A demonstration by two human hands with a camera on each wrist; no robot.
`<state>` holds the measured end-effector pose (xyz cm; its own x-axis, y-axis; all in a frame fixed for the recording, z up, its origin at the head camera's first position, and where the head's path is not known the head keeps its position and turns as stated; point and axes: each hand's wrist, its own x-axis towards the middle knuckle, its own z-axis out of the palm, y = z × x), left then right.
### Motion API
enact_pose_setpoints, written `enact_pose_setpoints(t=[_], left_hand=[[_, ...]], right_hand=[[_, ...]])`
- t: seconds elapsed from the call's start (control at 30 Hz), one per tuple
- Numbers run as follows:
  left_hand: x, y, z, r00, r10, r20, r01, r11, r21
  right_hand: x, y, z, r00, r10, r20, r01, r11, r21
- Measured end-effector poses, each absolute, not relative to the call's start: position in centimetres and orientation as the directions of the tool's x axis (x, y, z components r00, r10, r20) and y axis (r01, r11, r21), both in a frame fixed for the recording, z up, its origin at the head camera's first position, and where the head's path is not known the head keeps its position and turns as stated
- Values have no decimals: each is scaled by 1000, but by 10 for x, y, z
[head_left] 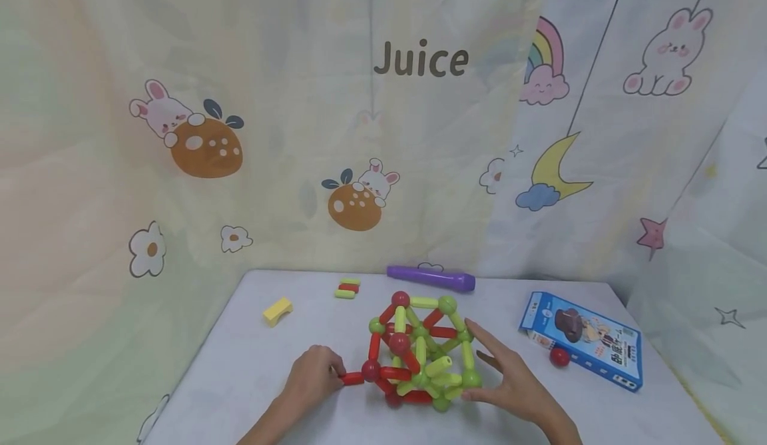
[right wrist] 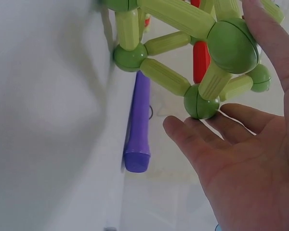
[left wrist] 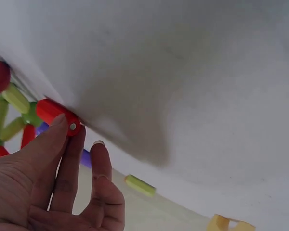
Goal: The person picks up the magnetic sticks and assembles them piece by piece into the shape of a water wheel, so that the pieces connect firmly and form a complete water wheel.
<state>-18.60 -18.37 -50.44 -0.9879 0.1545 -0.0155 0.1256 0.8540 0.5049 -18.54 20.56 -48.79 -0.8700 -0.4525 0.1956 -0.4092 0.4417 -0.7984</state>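
Note:
A ball-and-rod magnetic frame [head_left: 419, 333] of red and green balls and rods stands at the table's front middle. My left hand [head_left: 313, 373] pinches a red magnetic rod [head_left: 352, 379] between thumb and fingers at the frame's left side, the rod's far end right at a red ball [head_left: 371, 370]. In the left wrist view a round metal spot shows on the rod's near end [left wrist: 73, 127]. My right hand [head_left: 509, 382] holds the frame's right side, thumb by a lower green ball [head_left: 471, 379] and forefinger at an upper one [head_left: 465, 334].
Behind the frame lies a purple stick [head_left: 431, 278]. Short red and green rods [head_left: 347, 288] and a yellow arched block [head_left: 277, 312] lie back left. At right are a blue box [head_left: 590, 342] and a loose red ball [head_left: 560, 357]. A printed curtain [head_left: 419, 165] hangs behind the table.

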Motion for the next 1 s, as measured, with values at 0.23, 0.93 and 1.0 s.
enact_pose_setpoints(t=[0.23, 0.93, 1.0], left_hand=[[-165, -169, -504, -975, 210, -69, 144, 840, 524], [-148, -112, -571, -887, 460, -39, 382, 778, 499], [-146, -109, -568, -885, 464, -41, 388, 782, 488]], right_hand=[[-187, 206, -491, -885, -425, 190, -389, 450, -804], [-187, 206, -495, -887, -423, 186, -385, 453, -804], [-186, 205, -494, -883, -432, 183, -388, 455, -801]])
